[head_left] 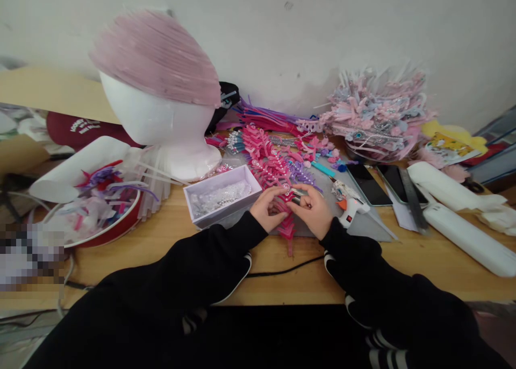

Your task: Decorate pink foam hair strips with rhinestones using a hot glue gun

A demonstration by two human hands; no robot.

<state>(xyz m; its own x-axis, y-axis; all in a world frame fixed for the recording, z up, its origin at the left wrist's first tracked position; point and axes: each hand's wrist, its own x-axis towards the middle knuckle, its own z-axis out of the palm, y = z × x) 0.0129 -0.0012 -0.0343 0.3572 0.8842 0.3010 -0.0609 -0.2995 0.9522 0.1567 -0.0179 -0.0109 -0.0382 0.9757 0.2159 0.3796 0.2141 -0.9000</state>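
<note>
My left hand [266,210] and my right hand [313,211] meet over a grey mat [363,226] at the middle of the wooden table [169,234]. Both pinch a pink hair comb [287,225] whose teeth point toward me. The left fingers press a small pearl-like piece at its top. The right fingers hold a small dark metal piece against the comb; I cannot make out what that piece is. Just behind lies a row of pink decorated combs [266,159]. A white glue gun [347,199] lies right of my right hand.
A small lilac box [220,197] of clear beads sits left of my hands. A white foam head [161,127] wears a pink cap. A red-rimmed tray [116,226] holds ribbons at left. Two phones [368,183], a ruler [411,197], and a bowl of pink headbands [377,116] lie right.
</note>
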